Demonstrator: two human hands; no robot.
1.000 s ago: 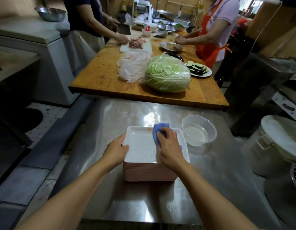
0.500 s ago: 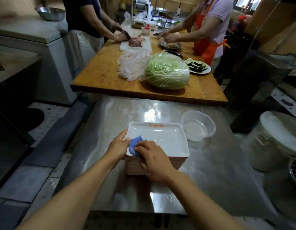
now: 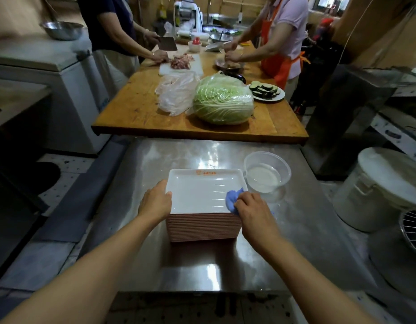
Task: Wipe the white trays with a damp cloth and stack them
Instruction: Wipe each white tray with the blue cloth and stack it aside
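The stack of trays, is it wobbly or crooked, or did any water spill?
Nothing stands out. The stack of trays sits straight, edges lined up. The left hand steadies the top tray while the right hand holds the blue cloth on its near right corner. The water bowl stands upright beside it; no clear spill shows.

commercial kitchen: steel worktable point(image 3: 307, 230), wooden prep table point(image 3: 137, 113) with cabbage point(image 3: 223, 101), two aproned cooks cutting meat point(image 3: 181, 61).
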